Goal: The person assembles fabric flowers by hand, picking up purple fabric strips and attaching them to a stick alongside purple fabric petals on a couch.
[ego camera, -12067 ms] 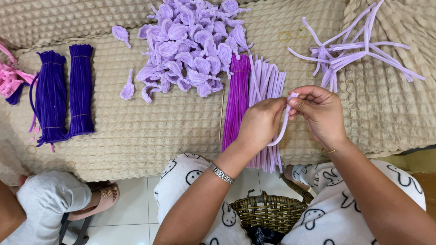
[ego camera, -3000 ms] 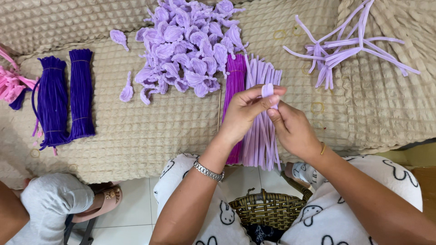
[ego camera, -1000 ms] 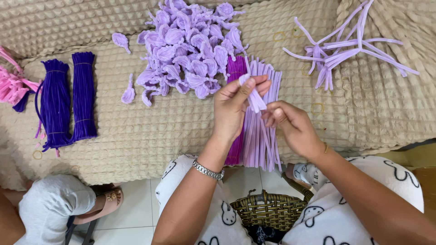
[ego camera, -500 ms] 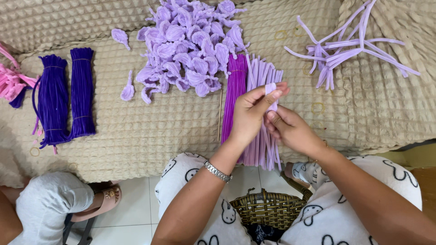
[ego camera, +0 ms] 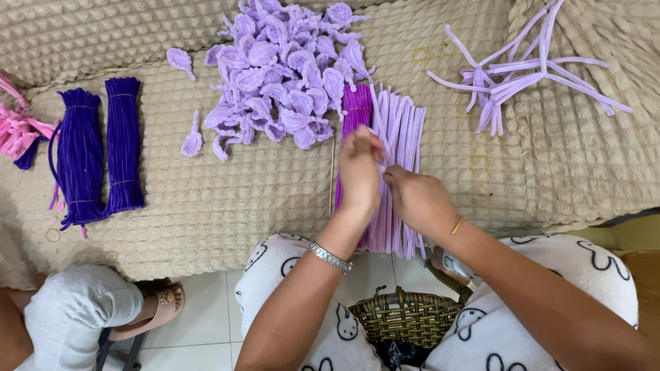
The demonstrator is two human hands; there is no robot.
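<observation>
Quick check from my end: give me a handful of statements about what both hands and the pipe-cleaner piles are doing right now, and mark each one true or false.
1. Both the left hand and the right hand are over the row of light purple pipe cleaners. True.
2. The heap of folded lilac petal shapes lies to the right of the loose bent stems. False: the heap lies to their left.
3. Two dark purple bundles lie side by side at the left of the beige cover. True.
4. The woven basket stands on the cover. False: it sits low between the person's knees.
5. The left wrist is bare. False: it wears a silver bracelet.
</observation>
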